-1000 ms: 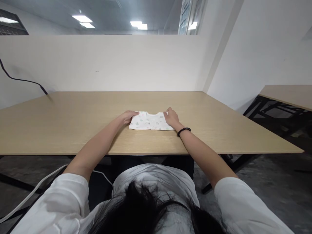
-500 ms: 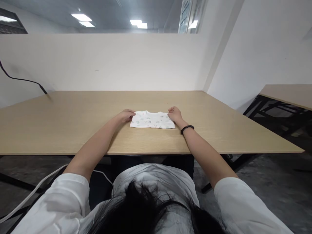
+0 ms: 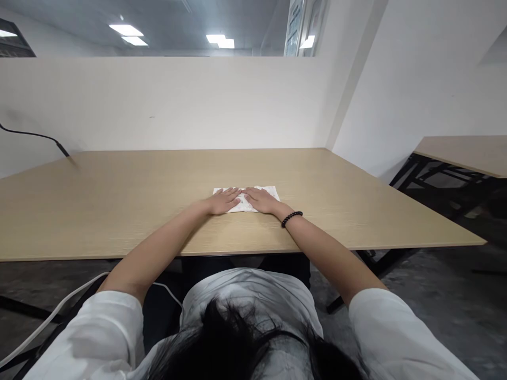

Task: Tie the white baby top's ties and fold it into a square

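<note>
A small white folded garment [image 3: 271, 192] with a faint coloured print lies flat on the light wooden table [image 3: 119, 206], near its front edge. My left hand [image 3: 222, 201] lies flat on the garment's left half, fingers stretched out. My right hand [image 3: 261, 200], with a black bead bracelet [image 3: 291, 217] at the wrist, lies flat on the right half. The fingertips of both hands nearly meet over the middle of the cloth. Most of the garment is hidden under my hands.
White partition walls [image 3: 178, 105] close the table at the back and right. A black cable [image 3: 35, 138] reaches the table's far left corner. A second wooden table [image 3: 463, 153] on a black frame stands to the right. A white cable [image 3: 51, 316] hangs below the table edge.
Both hands left the garment's outer edges and came together on top of it, now pressing flat. The garment looks flatter and smaller than before.
</note>
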Tool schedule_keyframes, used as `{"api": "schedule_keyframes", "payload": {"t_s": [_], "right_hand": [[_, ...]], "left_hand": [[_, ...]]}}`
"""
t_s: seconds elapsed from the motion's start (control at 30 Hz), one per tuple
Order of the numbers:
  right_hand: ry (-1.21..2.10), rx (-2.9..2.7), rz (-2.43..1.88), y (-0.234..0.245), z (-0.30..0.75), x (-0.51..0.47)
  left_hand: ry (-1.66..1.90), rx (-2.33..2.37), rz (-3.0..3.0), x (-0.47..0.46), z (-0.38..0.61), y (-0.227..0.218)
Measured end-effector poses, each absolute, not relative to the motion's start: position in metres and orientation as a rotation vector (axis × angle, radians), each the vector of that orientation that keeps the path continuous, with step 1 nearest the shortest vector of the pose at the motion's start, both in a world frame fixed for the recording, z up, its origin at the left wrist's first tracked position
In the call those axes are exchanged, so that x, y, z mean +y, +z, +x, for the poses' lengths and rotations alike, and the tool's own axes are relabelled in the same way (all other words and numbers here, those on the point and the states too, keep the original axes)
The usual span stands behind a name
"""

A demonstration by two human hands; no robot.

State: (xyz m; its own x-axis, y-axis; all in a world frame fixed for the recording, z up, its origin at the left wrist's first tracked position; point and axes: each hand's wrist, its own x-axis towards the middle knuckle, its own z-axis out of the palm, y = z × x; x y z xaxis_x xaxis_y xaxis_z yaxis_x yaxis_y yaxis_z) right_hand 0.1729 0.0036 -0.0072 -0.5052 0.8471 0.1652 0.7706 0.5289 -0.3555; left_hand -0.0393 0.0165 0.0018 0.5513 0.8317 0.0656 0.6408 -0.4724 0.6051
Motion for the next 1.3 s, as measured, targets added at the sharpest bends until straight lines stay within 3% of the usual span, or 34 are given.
{"api": "schedule_keyframes", "payload": {"t_s": [0.3, 0.6, 0.83, 0.97, 1.1, 1.3], "right_hand": [[0.418, -2.561, -1.398, -0.005, 0.171, -0.051], [0.4, -2.767, -1.094, -0.005, 0.196, -0.14], [0.076, -2.59, -1.273, -0.03, 0.182, -0.188], [0.061, -2.555, -1.295, -0.037, 0.176, -0.216], [0.294, -2.636, -1.257, -0.041, 0.187, -0.236], [1.058, -2.69, -1.223, -0.053, 0.196, -0.253]], "left_hand": [[0.088, 1.277, 2.519, -0.048, -0.041, 0.007], [0.161, 1.147, 2.849, -0.149, -0.057, -0.006], [0.178, 1.203, 2.954, -0.179, -0.055, -0.016], [0.127, 1.125, 2.925, -0.2, -0.059, -0.015], [0.098, 1.008, 2.839, -0.219, -0.059, -0.021], [-0.149, 0.74, 2.565, -0.22, -0.073, -0.048]]}}
